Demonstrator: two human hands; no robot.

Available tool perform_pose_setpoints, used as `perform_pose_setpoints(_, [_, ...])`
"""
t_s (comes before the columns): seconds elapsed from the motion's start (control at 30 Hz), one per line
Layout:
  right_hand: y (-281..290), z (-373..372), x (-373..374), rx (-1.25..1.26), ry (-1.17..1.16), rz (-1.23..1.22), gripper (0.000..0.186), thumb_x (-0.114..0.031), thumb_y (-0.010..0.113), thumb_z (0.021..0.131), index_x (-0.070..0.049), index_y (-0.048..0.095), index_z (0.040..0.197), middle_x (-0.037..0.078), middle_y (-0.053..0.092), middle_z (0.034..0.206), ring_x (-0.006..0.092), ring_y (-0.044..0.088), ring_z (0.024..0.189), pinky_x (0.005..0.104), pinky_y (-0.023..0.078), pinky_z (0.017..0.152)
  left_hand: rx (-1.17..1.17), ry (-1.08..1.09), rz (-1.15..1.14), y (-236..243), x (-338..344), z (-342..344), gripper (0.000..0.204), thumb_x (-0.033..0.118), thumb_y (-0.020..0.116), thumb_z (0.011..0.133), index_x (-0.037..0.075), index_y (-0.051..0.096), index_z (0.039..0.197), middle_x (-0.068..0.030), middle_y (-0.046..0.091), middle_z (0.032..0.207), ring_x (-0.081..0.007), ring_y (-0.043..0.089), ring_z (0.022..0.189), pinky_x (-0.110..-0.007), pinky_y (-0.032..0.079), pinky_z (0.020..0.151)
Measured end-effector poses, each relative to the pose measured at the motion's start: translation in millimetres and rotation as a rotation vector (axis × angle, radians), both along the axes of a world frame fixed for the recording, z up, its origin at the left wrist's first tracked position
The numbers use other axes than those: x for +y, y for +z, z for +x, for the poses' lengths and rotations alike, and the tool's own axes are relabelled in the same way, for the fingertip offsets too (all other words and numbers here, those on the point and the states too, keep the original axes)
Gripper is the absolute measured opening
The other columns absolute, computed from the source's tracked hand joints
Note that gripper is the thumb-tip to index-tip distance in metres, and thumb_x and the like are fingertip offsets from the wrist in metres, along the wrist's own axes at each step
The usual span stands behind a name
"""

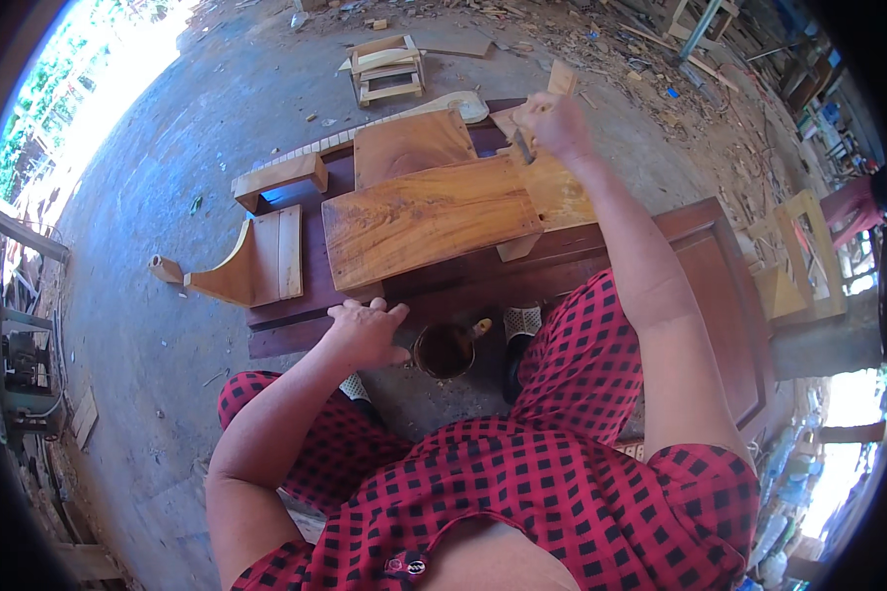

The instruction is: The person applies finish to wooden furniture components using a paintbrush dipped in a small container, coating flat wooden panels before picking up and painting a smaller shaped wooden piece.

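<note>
My right hand (554, 125) is stretched far forward and shut on a paintbrush (522, 148), whose bristles touch the far end of a varnished wooden board (429, 222). The board lies across a dark wooden panel (306, 315) on the ground. My left hand (367, 330) rests flat, fingers spread, on the near edge of that dark panel. Just right of it stands a small tin of brown varnish (444, 352) with a stick in it. A second glossy square board (411, 145) lies behind the first.
A curved wooden bracket piece (251, 264) and a pale block (279, 177) lie to the left on the concrete. A small wooden frame (388, 67) stands farther off. A dark brown door panel (719, 286) lies at my right, with pale stools (798, 256) beyond it.
</note>
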State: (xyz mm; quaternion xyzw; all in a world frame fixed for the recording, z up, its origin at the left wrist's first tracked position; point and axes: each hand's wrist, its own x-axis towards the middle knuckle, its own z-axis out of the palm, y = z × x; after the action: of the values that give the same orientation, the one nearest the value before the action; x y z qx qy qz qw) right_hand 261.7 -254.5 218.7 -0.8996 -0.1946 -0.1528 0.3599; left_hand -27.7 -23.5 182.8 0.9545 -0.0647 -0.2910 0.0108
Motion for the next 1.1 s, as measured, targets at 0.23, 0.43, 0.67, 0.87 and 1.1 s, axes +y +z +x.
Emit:
perform_pose_setpoints(0.23, [0, -80, 75, -0.131, 0.400, -0.402, 0.014, -0.017, 0.056, 0.068, -0.005, 0.063, 0.072, 0.019, 0.064, 0.074, 0.0366, 0.063, 0.076, 0.0460, 0.050, 0.069, -0.047, 0.019, 0.046, 2, 14, -2, 0.077, 0.052, 0.069, 0.071, 0.019, 0.043, 0.136, -0.0147, 0.053, 0.123, -0.0429, 0.048, 0.113, -0.057, 0.037, 0.092])
perform_pose_setpoints(0.43, [11, -141, 134, 0.033, 0.694, -0.216, 0.012, -0.016, 0.056, 0.068, -0.004, 0.058, 0.067, 0.018, 0.061, 0.067, 0.0364, 0.061, 0.068, 0.0451, 0.048, 0.063, 0.026, -0.049, 0.070, -6, 14, -11, 0.076, 0.053, 0.067, 0.073, 0.019, 0.043, 0.137, -0.0172, 0.048, 0.131, -0.0485, 0.036, 0.126, -0.068, 0.028, 0.095])
perform_pose_setpoints(0.67, [9, -170, 169, 0.532, 0.824, 0.212, 0.007, -0.009, 0.062, 0.073, -0.002, 0.061, 0.073, 0.006, 0.061, 0.062, 0.0131, 0.064, 0.056, 0.0272, 0.051, 0.055, 0.078, -0.072, 0.051, -12, 11, -16, 0.079, 0.054, 0.066, 0.073, 0.018, 0.041, 0.139, -0.0174, 0.045, 0.135, -0.0464, 0.030, 0.132, -0.071, 0.026, 0.097])
perform_pose_setpoints(0.87, [-4, -157, 148, 0.865, 0.716, 0.410, 0.008, -0.010, 0.062, 0.079, -0.002, 0.061, 0.078, 0.006, 0.063, 0.069, 0.0127, 0.065, 0.055, 0.0224, 0.053, 0.049, 0.118, -0.064, 0.037, -11, 9, -14, 0.079, 0.054, 0.065, 0.074, 0.018, 0.040, 0.139, -0.0165, 0.044, 0.136, -0.0454, 0.029, 0.133, -0.071, 0.027, 0.097])
perform_pose_setpoints(1.1, [4, -79, 53, 0.915, 0.534, 0.241, 0.009, -0.011, 0.064, 0.074, -0.002, 0.061, 0.078, 0.008, 0.063, 0.069, 0.0169, 0.065, 0.053, 0.0256, 0.054, 0.046, 0.070, -0.083, -0.016, -6, -1, -10, 0.076, 0.050, 0.068, 0.073, 0.018, 0.043, 0.137, -0.0145, 0.049, 0.130, -0.0413, 0.038, 0.126, -0.070, 0.030, 0.095])
